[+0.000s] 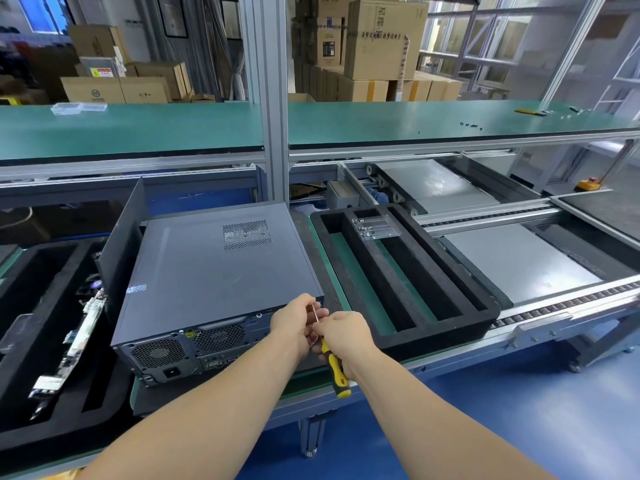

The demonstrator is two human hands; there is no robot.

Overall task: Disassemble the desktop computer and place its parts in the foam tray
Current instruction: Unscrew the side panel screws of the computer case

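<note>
The desktop computer (214,271) has a smooth, matt grey painted metal shell with perforated vent patches. Right of the computer, the foam tray (401,278) looks black, soft and matt, slightly rough, with a small clear glossy plastic box (375,228) on it. The screwdriver (334,367), at the computer's near corner, has a glossy yellow-and-black plastic handle and a bright metal shaft. The worktop (138,129) behind the computer is matt green.

Both bare forearms stretched forward, converging at centre. Left hand (293,319) raised, fingertips pinching a thin metal shaft. Right hand (341,336) just beside it, touching, fingers curled round a yellow-and-black screwdriver handle (336,370), wrist bent downward.
</note>
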